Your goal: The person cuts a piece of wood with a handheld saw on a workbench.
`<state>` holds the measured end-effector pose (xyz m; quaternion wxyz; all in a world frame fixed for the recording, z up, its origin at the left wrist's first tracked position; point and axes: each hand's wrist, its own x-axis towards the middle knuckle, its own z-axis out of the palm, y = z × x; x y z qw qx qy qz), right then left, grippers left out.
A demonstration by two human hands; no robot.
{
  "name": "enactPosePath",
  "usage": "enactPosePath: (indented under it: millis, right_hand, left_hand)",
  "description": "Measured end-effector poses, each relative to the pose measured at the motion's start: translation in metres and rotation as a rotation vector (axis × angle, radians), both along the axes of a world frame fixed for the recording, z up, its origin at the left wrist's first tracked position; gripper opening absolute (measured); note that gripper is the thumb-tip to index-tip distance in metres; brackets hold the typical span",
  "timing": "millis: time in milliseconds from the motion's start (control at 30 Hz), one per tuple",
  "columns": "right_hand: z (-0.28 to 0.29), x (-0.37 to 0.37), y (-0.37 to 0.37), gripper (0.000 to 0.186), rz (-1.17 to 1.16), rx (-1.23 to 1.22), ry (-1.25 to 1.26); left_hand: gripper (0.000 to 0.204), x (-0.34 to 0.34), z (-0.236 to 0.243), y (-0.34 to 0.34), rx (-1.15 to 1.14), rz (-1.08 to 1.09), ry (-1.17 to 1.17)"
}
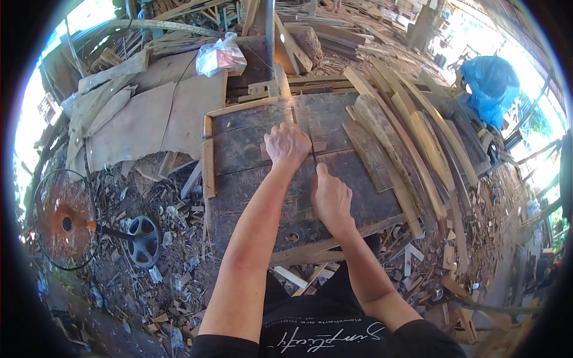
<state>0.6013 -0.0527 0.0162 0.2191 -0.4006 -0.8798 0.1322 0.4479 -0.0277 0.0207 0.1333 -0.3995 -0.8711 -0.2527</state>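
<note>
My left hand (288, 144) is closed, its fingers curled over a small reddish-brown wooden piece (320, 146) that shows on both sides of the fist. Just to the right and nearer me, my right hand (332, 194) is wrapped round the near end of a thin, dark, blade-like tool (312, 148). The tool points away from me, past the left hand's knuckles; its handle is hidden in my grip. Both hands are over a dark, worn wooden worktable (250, 197). Beyond the left fist, a narrow upright-looking strip (293, 113) shows at the tabletop.
Light wooden strips (208, 167) edge the table's left side. Long planks (418, 137) are stacked along its right. A plastic bag (221, 56) sits beyond it on the left. A spoked wheel with a pulley (143, 241) stands at left. Wood scraps (161, 322) litter the ground.
</note>
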Motion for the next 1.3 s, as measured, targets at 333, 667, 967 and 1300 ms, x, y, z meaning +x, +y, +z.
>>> enactPosePath:
  millis: [333,667,967,1300]
  right_hand:
    - [-0.005,0.009,-0.007,0.007,0.014,0.056,-0.019]
    - [-0.014,0.041,-0.044,0.019,-0.015,0.019,0.025]
    - [-0.017,0.026,-0.029,0.026,-0.021,0.078,-0.002]
    - [-0.012,0.003,-0.009,0.027,-0.042,0.049,0.008]
  left_hand:
    - [0.029,0.008,0.001,-0.002,-0.001,-0.018,-0.049]
    - [0.030,-0.002,-0.002,-0.005,0.025,-0.056,-0.007]
    - [0.030,-0.001,-0.004,-0.007,0.033,-0.083,0.012]
    - [0.028,-0.004,-0.003,-0.006,0.022,-0.070,-0.003]
